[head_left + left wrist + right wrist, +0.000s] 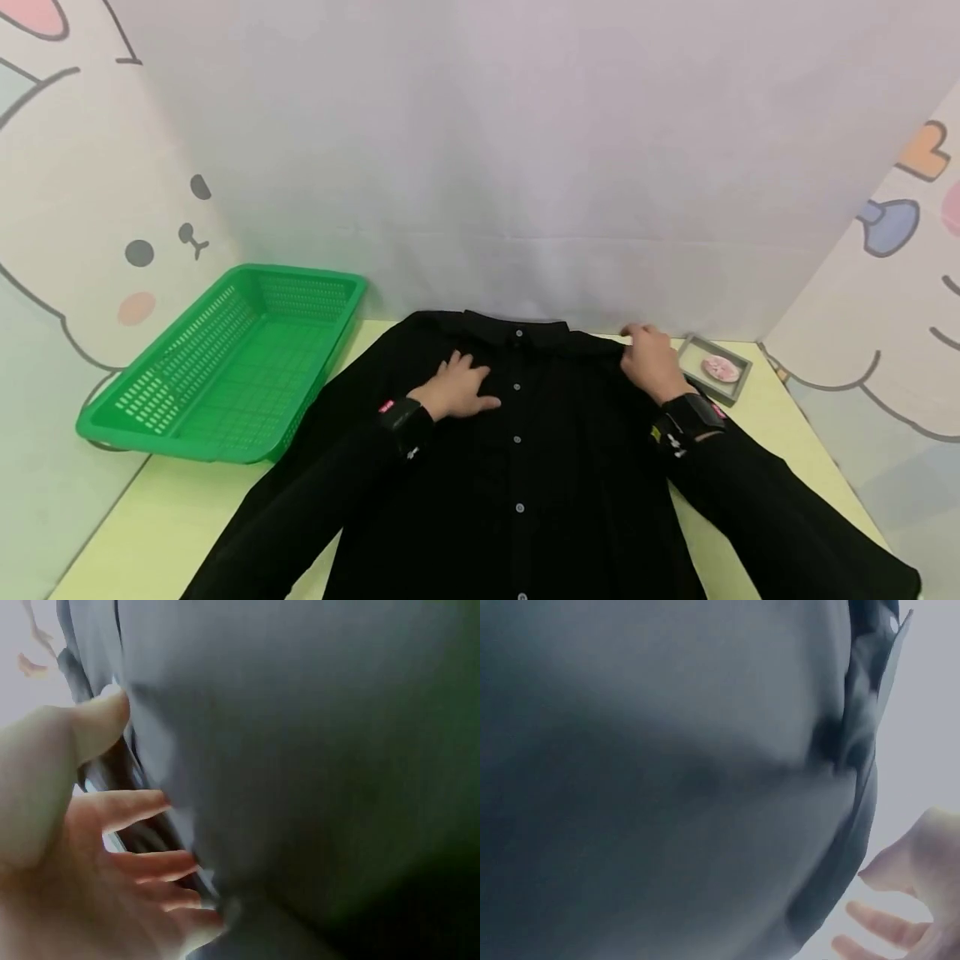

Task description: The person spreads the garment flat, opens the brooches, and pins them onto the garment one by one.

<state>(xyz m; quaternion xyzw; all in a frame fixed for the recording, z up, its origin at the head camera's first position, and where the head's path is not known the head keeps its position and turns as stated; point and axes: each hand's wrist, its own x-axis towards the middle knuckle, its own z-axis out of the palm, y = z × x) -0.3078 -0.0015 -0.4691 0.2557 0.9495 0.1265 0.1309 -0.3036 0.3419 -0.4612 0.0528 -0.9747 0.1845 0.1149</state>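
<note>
A black button-up shirt (558, 467) lies front up, its collar (487, 327) toward the back wall and a line of pale buttons down the middle. My left hand (457, 390) rests on the chest with its fingers spread. In the left wrist view, those fingers (142, 862) and the thumb lie along the dark cloth. At the shoulder on the right is my right hand (651, 362). The right wrist view has its thumb and fingers (885, 922) apart, beside the shirt's edge, with no cloth between them; part of this hand is cut off by the frame.
A green plastic basket (352, 312) with perforated sides stands at the left, close to the shirt's sleeve. To the right, a small grey tray (737, 390) holds a pink oval piece (720, 368). Pale walls border the yellow tabletop (795, 433).
</note>
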